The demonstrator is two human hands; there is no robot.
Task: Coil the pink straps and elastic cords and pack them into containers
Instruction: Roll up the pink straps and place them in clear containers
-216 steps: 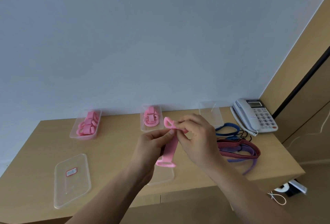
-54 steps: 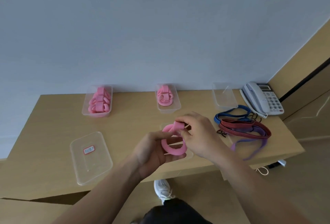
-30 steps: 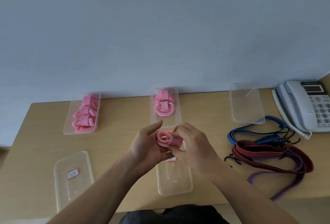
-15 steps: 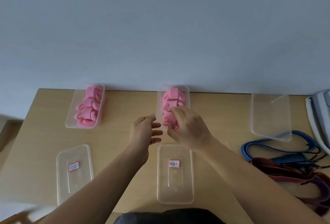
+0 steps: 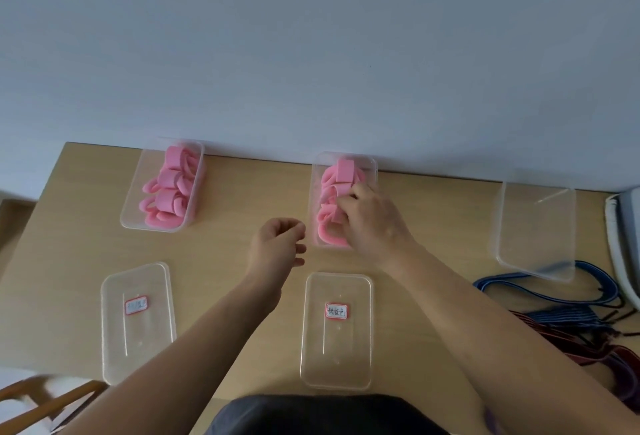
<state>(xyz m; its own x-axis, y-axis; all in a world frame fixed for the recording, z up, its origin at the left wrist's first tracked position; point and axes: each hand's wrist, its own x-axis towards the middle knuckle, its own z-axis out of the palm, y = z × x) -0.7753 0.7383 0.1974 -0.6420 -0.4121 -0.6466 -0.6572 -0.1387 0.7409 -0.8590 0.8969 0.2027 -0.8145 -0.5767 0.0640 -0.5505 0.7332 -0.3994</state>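
Right now the right hand (image 5: 372, 223) is down inside the middle container (image 5: 373, 165), fingers bent over a coiled pink strap (image 5: 328, 226) and holding it at the near end of the box. The coil sits directly under the fingertips, low in the box and towards its left wall, with other pink coils packed behind it towards the wall end. The container's long axis runs straight away from the person, so the hand comes in along that axis from the near end, and the way out is up and back along the same line.

The left hand (image 5: 277, 247) hovers just beside the container's near left corner, apart from it, with its fingers loosely curled and nothing in them. Further left, the left container (image 5: 133, 206) holds its own pink coils.

As I judge it, this strap is all but packed, and what comes after depends on the elastic cords (image 5: 554, 316). They lie in a loose tangle on the right side of the table (image 5: 242, 199), well apart from both hands but clearly nearer the right one. The empty container (image 5: 536, 226) stands just behind them, its near edge over a blue loop. So the right hand is the natural one to let go, lift clear and reach across. Letting go carelessly could allow the coil to spring open
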